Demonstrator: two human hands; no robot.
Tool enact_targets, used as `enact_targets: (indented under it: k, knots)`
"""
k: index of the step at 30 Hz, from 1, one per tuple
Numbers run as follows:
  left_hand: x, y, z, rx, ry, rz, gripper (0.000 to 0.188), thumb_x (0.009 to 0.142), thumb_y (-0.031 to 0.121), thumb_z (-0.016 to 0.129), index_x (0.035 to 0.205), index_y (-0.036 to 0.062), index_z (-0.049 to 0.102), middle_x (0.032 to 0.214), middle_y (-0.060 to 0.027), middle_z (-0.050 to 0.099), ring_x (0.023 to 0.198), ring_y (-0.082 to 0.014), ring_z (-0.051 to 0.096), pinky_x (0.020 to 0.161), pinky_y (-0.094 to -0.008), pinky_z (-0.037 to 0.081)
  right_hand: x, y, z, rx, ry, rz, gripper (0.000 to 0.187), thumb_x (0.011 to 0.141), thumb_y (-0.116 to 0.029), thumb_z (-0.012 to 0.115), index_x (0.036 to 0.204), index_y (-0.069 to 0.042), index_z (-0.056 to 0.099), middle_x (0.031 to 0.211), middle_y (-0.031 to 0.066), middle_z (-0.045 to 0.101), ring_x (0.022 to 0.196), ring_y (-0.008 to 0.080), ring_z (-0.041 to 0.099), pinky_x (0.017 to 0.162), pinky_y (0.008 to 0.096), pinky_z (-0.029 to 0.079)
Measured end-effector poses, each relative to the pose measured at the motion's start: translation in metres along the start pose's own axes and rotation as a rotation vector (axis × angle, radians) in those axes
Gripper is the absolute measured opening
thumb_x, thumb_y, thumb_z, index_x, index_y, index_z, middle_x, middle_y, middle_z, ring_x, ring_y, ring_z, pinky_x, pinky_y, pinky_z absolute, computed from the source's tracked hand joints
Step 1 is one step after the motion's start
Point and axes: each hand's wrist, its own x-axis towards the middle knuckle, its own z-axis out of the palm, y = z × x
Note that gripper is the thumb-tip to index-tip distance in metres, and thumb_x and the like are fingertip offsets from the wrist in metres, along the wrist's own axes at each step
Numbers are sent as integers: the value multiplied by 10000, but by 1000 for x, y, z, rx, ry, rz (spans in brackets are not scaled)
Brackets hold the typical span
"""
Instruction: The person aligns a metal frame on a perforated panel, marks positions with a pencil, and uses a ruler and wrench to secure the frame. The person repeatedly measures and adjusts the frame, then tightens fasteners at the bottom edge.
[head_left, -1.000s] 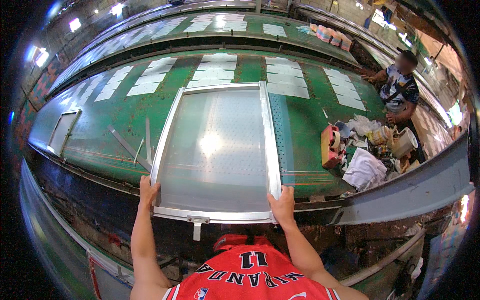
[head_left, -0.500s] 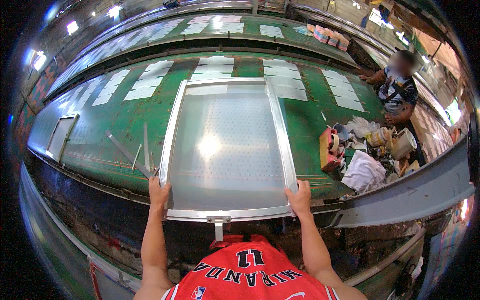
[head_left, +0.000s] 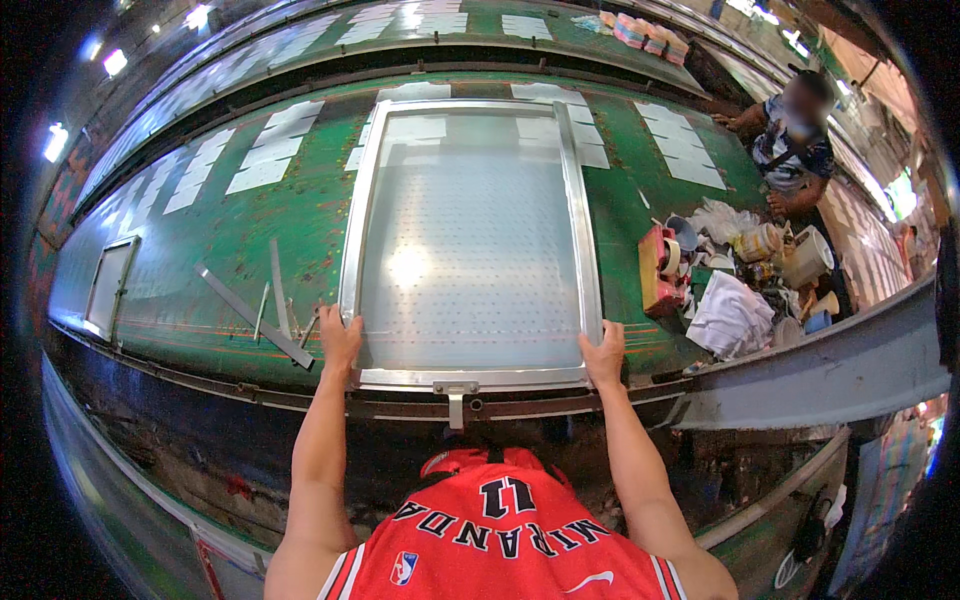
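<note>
A large silver-edged screen printing frame with pale translucent mesh lies over the long green table. My left hand is closed on its left rail near the close corner. On the opposite rail, my right hand grips at about the same height. A small metal bracket juts from the middle of the near rail, at the table's edge. The mesh bears a pattern of small, faint marks. White pieces partly show through its far end. Whether the frame rests flat or hovers slightly, I cannot tell.
Rows of white pieces lie beyond the frame. Metal strips are to its left, with a smaller frame farther left. A red box, containers and white cloth crowd the right, near another person.
The printing frame has moved away from me and slightly right over the table, with both hands still on its side rails. Its near rail now sits at the table's edge.
</note>
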Motion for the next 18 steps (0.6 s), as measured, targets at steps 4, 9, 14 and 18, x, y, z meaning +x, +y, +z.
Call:
enact_targets:
  k: [4,9,14,18]
  knots:
    - [-4,-10,4,-3,-22,-16,422,795,129,756,1121,-68,574,1084,-235,532,1035,-437,550,901,-497,455,-2,1,3,12,-17,36,532,786,-222,773,1190,48,556,1127,214,556,1051,394,580,928,468,486]
    - [-12,-10,23,31,6,19,457,804,150,757,1158,-72,572,1115,-239,539,1068,-443,539,929,-510,452,1,6,-3,-82,16,-16,527,797,-246,764,1185,49,563,1140,216,564,1051,411,589,912,474,495]
    - [-14,-8,25,147,-71,-26,480,812,186,761,1174,-66,570,1149,-232,543,1100,-435,528,938,-526,447,0,14,0,-117,8,-28,512,793,-261,766,1164,41,582,1123,210,575,1065,413,576,919,483,484]
    - [-15,-6,25,199,-150,-62,489,821,209,759,1177,-66,568,1158,-228,540,1124,-431,519,940,-534,440,-1,20,5,-202,-39,-33,513,788,-277,774,1151,33,587,1124,208,578,1084,407,556,938,485,463]
